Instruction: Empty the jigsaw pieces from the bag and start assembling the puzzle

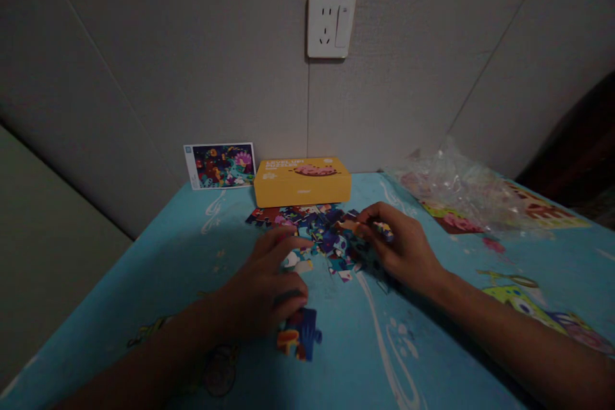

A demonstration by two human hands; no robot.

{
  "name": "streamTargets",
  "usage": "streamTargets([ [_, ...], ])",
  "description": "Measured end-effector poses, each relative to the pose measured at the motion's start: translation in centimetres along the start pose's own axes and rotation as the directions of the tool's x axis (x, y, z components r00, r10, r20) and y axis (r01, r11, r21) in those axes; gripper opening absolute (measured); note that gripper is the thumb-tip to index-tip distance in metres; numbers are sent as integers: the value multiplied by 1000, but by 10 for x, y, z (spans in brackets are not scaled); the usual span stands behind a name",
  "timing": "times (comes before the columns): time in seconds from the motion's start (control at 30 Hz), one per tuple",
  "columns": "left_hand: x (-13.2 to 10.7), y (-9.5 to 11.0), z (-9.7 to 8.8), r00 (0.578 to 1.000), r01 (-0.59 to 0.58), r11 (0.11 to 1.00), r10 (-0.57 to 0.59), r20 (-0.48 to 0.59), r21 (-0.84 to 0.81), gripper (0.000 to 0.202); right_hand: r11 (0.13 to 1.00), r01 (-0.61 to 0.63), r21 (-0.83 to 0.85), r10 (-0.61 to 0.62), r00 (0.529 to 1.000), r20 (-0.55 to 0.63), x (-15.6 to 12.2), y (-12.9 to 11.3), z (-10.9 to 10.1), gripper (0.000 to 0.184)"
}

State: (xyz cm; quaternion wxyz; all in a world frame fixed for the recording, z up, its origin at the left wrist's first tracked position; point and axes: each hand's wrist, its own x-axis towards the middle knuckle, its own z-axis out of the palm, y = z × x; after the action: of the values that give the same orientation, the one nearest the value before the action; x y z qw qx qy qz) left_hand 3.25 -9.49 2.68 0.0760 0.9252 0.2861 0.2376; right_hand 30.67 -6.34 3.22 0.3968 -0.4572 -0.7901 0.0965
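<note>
A heap of loose jigsaw puzzle pieces (329, 240), mostly dark blue and purple, lies in front of the yellow box. At the heap's right side, my right hand (406, 246) pinches an orange-brown puzzle piece (350, 226) between thumb and finger. More colourful pieces (384, 230) show inside its curled fingers. My left hand (271, 275) hovers by the heap's left edge with fingers bent and apart; a small pink patch shows between them, and I cannot tell if it is a piece. Just below that hand, several joined puzzle pieces (302, 335) lie on the blue tablecloth.
The yellow puzzle box (302, 182) stands against the wall, with a picture card (223, 166) leaning to its left. Crumpled clear plastic bags (461, 189) lie over printed sheets (548, 208) at the right. A wall socket (331, 24) is above. The patterned tablecloth (346, 339) covers the table.
</note>
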Motion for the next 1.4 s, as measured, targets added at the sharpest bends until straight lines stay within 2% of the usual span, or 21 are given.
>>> streamTargets([
  [0.1, 0, 2, 1, 999, 3, 1000, -1, 49, -24, 5, 977, 9, 213, -27, 996, 86, -6, -13, 3, 13],
  [0.2, 1, 1, 1, 1000, 20, 999, -21, -22, -32, 19, 910, -16, 414, -91, 967, 236, -13, -24, 11, 25],
  [0.27, 2, -1, 3, 998, 14, 999, -17, -58, -51, 30, 888, -46, 458, -118, 939, 324, -17, -28, 15, 26],
  [0.33, 2, -2, 4, 998, 4, 996, -10, -58, -87, 30, 895, -37, 445, -142, 921, 363, -19, -30, 17, 27],
  [0.43, 2, -2, 7, 1000, -3, 988, -1, -27, -154, 22, 921, 54, 385, -201, 914, 353, -19, -32, 16, 27],
  [0.57, 1, 0, 7, 998, 51, 980, -58, -27, -192, 16, 941, 131, 313, -240, 909, 342, -18, -33, 12, 41],
  [0.63, 1, 0, 5, 997, 73, 979, -79, -23, -193, 15, 941, 144, 306, -249, 907, 339, -18, -33, 12, 42],
  [0.83, 2, -2, 3, 999, 29, 983, -23, 35, -180, 12, 950, 156, 271, -206, 964, 167, -18, -28, 14, 24],
  [0.9, 3, -3, 3, 999, 5, 984, 2, 36, -177, 9, 959, 143, 245, -181, 973, 143, -17, -27, 12, 20],
  [1.0, 4, -4, 4, 1000, 9, 987, -6, 16, -163, 8, 964, 149, 220, -196, 958, 211, -14, -28, 10, 22],
  [1.17, 3, -5, 5, 1000, -6, 988, 2, -26, -153, 8, 957, 168, 235, -245, 903, 354, -15, -31, 11, 39],
  [1.33, 4, -5, 7, 998, -19, 987, 10, -60, -161, 6, 957, 195, 216, -263, 894, 362, -16, -28, 13, 44],
  [1.4, 4, -6, 8, 997, -13, 986, 1, -72, -168, 6, 954, 212, 214, -276, 899, 340, -15, -27, 13, 35],
])
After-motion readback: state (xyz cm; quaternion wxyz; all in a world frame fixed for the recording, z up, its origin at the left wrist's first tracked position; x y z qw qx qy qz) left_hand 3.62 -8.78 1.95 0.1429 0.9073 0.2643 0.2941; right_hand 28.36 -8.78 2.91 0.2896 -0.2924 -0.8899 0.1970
